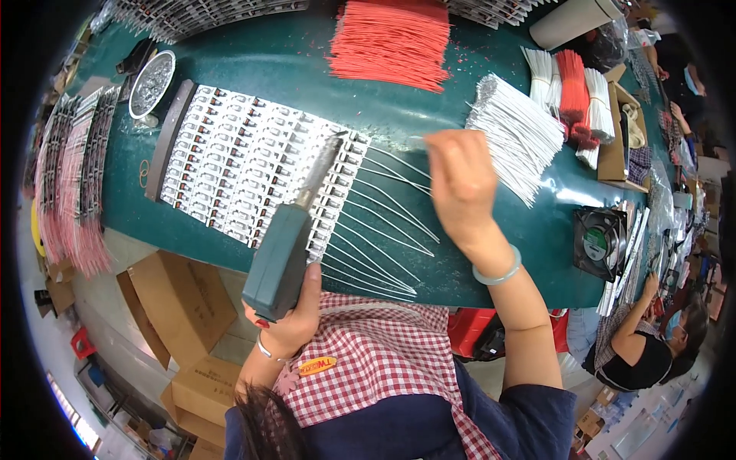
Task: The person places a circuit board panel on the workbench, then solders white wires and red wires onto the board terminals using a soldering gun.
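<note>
Dark hair (268, 422) is seen nearest, just below the left hand (293, 326), in which a green gun (277, 257) is gripped, its tip poised over a white panel (230, 165) ahead. Fingers of the right hand (464, 180) are bunched beside white wires (389, 196) fanned from the panel's right edge; whether anything is pinched cannot be told. Ideally, the tip should be kept steady and clear of the wires. Beyond both hands, red strands (391, 42) are heaped; right of the right hand, a fan (600, 241) is placed.
</note>
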Available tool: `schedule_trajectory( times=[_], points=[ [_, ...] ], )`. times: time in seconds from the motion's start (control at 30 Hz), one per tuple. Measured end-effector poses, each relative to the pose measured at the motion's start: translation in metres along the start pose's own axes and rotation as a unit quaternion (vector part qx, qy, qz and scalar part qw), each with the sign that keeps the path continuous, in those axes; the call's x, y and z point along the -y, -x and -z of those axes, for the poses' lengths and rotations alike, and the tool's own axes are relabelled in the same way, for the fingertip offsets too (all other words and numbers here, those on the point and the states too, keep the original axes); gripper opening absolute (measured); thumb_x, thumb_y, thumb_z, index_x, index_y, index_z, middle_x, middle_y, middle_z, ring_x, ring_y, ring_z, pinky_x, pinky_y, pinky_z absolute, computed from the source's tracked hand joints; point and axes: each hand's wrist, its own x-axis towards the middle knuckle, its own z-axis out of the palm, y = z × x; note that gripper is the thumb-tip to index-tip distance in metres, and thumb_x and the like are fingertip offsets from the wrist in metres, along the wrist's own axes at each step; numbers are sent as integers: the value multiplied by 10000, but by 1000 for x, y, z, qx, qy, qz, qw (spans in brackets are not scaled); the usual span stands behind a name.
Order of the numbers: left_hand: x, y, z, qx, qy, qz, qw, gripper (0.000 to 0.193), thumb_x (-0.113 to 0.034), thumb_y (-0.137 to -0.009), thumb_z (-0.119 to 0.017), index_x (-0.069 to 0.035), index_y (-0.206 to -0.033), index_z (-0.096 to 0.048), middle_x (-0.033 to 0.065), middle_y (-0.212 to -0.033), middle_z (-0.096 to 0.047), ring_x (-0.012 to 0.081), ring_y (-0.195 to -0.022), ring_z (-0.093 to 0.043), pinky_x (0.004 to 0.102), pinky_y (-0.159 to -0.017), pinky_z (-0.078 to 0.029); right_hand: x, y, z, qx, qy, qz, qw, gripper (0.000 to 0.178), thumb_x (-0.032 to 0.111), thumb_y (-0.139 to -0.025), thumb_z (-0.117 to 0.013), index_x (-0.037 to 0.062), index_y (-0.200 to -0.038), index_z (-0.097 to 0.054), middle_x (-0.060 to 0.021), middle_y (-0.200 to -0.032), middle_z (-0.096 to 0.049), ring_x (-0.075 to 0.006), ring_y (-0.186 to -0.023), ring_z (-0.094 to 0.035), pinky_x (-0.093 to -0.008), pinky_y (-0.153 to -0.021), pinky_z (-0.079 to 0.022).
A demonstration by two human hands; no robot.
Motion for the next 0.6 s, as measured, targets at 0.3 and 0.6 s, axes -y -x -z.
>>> schedule_trajectory(
  times=[0.3, 0.6],
  points=[
    [27, 14, 7, 4, 35, 30, 999, 322, 30, -946, -645, 53, -1261, -582, 64, -873, -626, 101, -650, -545, 252, -576, -444, -70, 23, 45, -26, 109, -27, 993, 194, -71, -769, -715, 50, -915, -673, -78, -886, -648, -284, -845, -605, -385, -739, -503],
    [27, 24, 15, -45, 75, 65, 994, 344, 30, -925, -666, 81, -1258, -594, 112, -1052, -662, 147, -853, -605, 288, -745, -493, -79, 3, 45, -68, 133, -3, 989, 229, -36, -788, -716, 57, -997, -710, -68, -957, -673, -283, -916, -611, -395, -795, -508]
  ],
)
